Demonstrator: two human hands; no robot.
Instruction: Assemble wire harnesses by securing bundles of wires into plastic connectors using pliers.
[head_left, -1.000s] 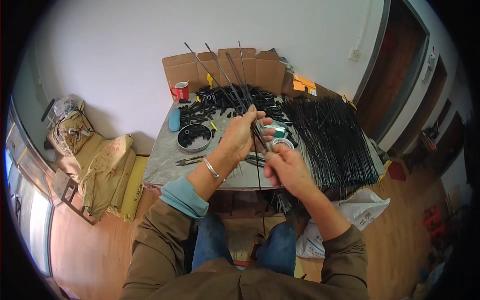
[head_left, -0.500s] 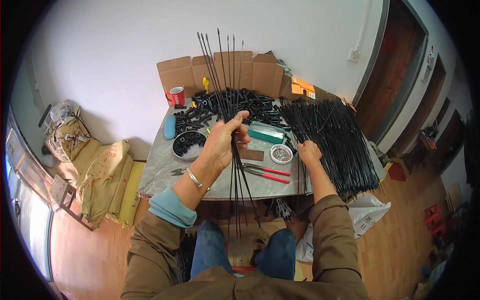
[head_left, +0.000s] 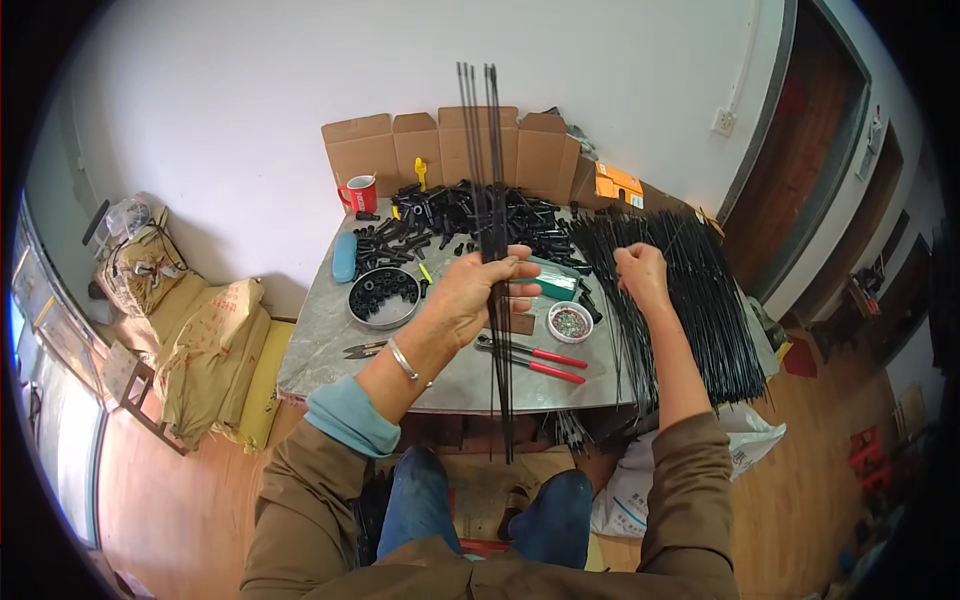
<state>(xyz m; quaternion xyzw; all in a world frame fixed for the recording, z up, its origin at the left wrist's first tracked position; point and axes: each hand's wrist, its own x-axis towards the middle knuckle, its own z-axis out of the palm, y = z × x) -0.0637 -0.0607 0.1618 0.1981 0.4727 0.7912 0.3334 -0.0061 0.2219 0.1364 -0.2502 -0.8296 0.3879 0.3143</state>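
Two hands work above a grey table [head_left: 330, 345]. The left hand [head_left: 478, 292] is closed around a small bundle of thin black rods [head_left: 492, 180], gripping it near its middle so the rods stand close to upright, their long axis running from above the cardboard box [head_left: 455, 140] at the table's far edge down past the near edge toward the person's knees. The right hand [head_left: 640, 272] is raised over the large heap of black rods [head_left: 690, 290] that fans across the table's right side; its fingers are pinched together, apparently on a single thin rod, though that is too fine to tell for sure. The heap lies directly beneath and to the right of the right hand, which is much the nearer of the two to it, while the held bundle is to that hand's left, well apart. Between the hands, near the table's front edge, lie red-handled pliers [head_left: 540, 362] and a small round dish of tiny parts [head_left: 570, 322]. A round black tray of rings [head_left: 383, 296] is left of the bundle, a pile of black plastic fittings [head_left: 450, 215] behind it, and a red mug [head_left: 361, 194] at the far left corner.
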